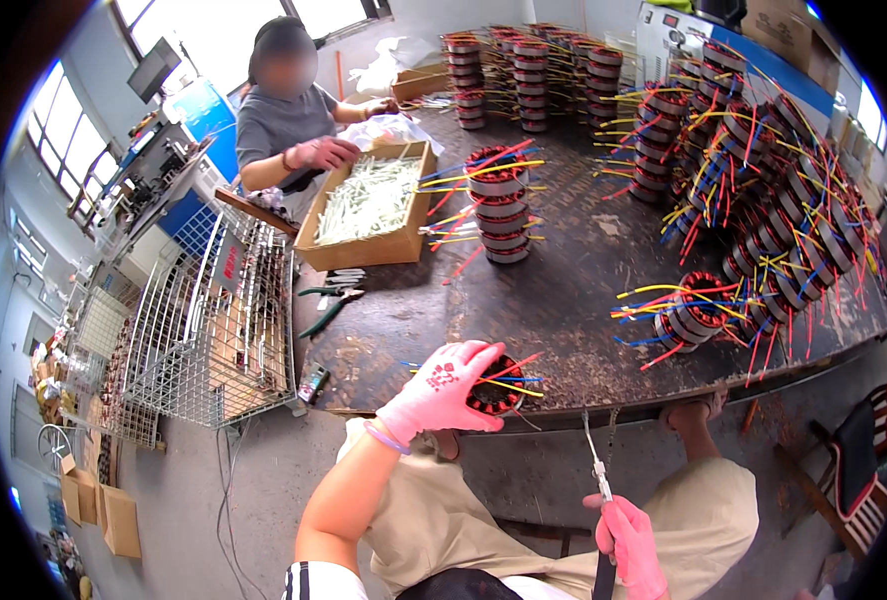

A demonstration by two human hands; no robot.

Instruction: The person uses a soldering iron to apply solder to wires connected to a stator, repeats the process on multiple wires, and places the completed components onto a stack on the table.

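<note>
My left hand (441, 392), in a pink glove, grips a wound motor stator (493, 397) at the table's front edge. Red, yellow and blue leads stick out of the stator on both sides. Lower right, my right hand (628, 545), also gloved in pink, is closed round a slim metal tool (600, 478) with a thin shaft pointing up toward the table edge. The tool's exact kind is unclear, and a dark strap-like piece (604, 578) hangs below the fingers. Tool and stator are apart.
Several stacked stators (504, 215) stand mid-table; more crowd the right and back. A single stator (691, 312) sits front right. At left are a cardboard box (376, 255) of pale sleeves, green-handled pliers (329, 312) and a wire cart (208, 330). A co-worker (293, 120) sits beyond.
</note>
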